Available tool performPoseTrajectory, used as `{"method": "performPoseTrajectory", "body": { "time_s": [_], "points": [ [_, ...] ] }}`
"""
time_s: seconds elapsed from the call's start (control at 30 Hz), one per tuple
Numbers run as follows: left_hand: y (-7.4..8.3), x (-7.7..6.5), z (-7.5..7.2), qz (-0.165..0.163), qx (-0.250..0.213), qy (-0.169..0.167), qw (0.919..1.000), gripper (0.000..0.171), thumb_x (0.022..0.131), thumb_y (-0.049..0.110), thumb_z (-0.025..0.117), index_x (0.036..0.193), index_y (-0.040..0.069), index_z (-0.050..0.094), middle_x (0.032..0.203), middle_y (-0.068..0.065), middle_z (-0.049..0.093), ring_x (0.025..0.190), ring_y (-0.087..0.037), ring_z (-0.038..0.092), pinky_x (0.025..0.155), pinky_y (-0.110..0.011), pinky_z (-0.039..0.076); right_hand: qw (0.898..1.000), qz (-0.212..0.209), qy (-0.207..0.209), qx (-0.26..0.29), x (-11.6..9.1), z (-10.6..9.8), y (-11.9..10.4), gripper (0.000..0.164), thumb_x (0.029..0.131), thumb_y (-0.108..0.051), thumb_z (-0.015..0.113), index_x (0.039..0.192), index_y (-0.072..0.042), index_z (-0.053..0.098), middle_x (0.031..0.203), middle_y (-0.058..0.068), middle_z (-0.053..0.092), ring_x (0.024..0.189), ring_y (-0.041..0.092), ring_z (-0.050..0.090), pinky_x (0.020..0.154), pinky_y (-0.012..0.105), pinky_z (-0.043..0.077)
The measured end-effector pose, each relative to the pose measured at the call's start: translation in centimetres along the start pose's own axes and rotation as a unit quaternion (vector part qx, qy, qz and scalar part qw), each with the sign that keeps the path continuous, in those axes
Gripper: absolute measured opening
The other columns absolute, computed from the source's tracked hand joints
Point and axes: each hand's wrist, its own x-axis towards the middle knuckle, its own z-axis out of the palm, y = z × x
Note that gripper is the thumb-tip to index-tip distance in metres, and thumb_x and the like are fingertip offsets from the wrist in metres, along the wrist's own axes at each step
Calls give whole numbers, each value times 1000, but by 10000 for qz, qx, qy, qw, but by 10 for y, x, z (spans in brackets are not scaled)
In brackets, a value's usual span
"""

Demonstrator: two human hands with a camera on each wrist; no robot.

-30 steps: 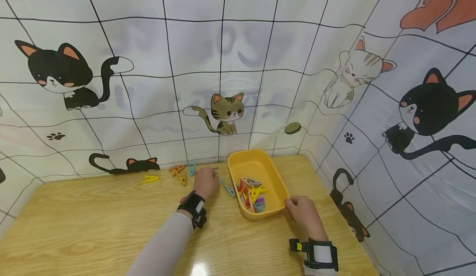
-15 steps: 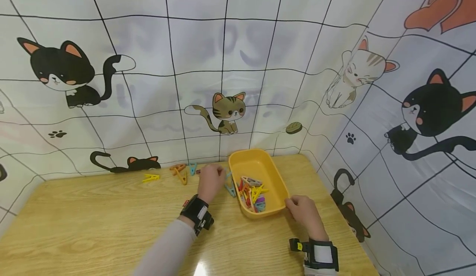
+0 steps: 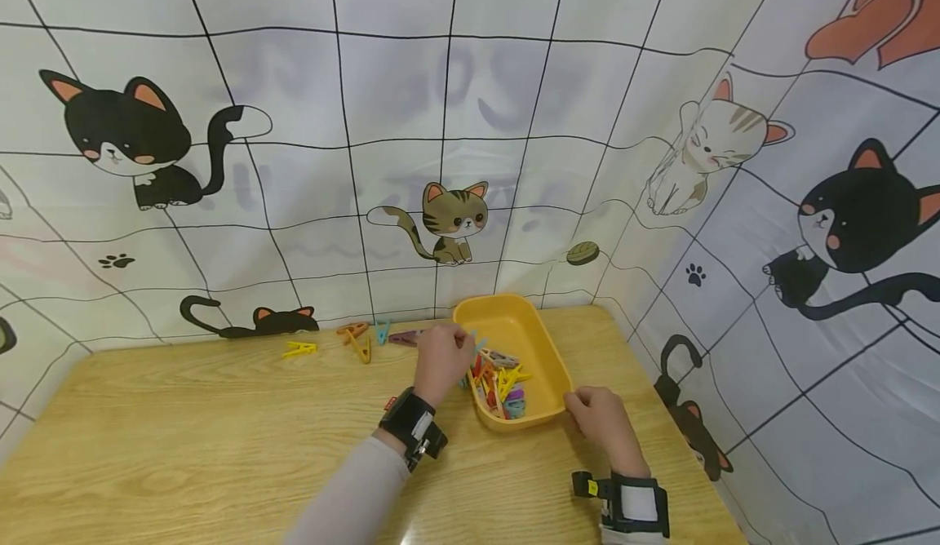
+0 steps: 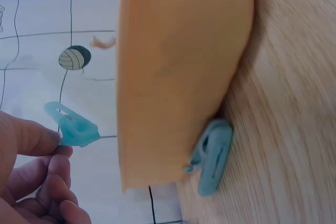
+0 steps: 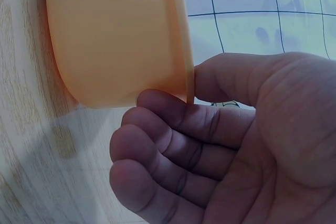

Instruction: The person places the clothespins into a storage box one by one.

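Note:
My left hand (image 3: 444, 359) pinches a light blue clothespin (image 4: 73, 127) between thumb and fingers, raised at the left rim of a yellow plastic basin (image 3: 547, 365). A second blue clothespin (image 4: 215, 156) lies on the table against the basin's outer wall, mostly hidden by the hand in the head view. Inside the basin is a heap of clothespins (image 3: 503, 380) in red, yellow, orange, purple and blue. With thumb and index finger, my right hand (image 3: 600, 424) grips the basin's rim at its near right corner.
Along the back of the wooden table (image 3: 220, 439) lie a yellow clothespin (image 3: 299, 349), orange ones (image 3: 358, 341), a small blue one (image 3: 383, 332) and a dark purple one (image 3: 404, 338). A cat-printed curtain (image 3: 294, 161) rises behind and at the right.
My left hand has moved right and lifted from the back of the table to the basin's rim, carrying the blue clothespin. The purple clothespin is uncovered. The right hand stays on the rim.

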Motion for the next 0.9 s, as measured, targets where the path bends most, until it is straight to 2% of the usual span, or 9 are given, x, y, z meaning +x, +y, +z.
{"method": "performPoseTrajectory", "body": {
  "time_s": [0.2,0.37,0.43,0.7,0.8,0.9],
  "points": [
    [9,-2,2,-22,-103,-120,9999,24,95,5,69,72,4,72,60,-1,58,48,-6,43,50,-22,36,10000,-4,12,-17,0,0,0,30,103,-19,54,84,-1,67,65,2,51,63,17,48,57,30,38],
    [10,-4,2,-72,-58,-119,9999,34,96,5,69,62,9,63,59,2,50,49,-7,40,52,-23,32,10000,27,34,-15,0,0,-1,30,102,-19,54,82,-1,66,65,2,51,63,18,49,57,31,38],
    [9,-5,0,-150,-82,-147,9997,35,96,6,69,62,8,63,61,2,49,50,-8,41,53,-23,32,10000,53,32,-9,1,0,-1,30,102,-19,54,82,0,66,65,2,52,63,18,49,58,31,39],
    [-6,-2,-9,43,-76,-347,9994,16,98,3,66,87,-1,77,77,-8,68,56,-11,52,54,-24,42,10000,80,29,-2,1,0,-1,30,103,-18,54,83,0,67,66,2,53,64,18,50,58,31,40],
    [-13,0,-12,129,27,-355,9993,14,98,2,66,90,-2,77,81,-10,69,63,-15,58,57,-27,46,10000,63,39,4,0,0,-1,29,103,-18,54,84,0,67,66,2,53,64,18,50,58,31,40],
    [-20,2,-15,161,193,-378,9990,15,96,0,66,85,-1,76,80,-9,68,69,-17,58,62,-29,47,10000,72,40,1,0,0,-1,29,103,-18,54,84,0,68,66,2,53,64,18,50,59,31,40]
  ]
}}
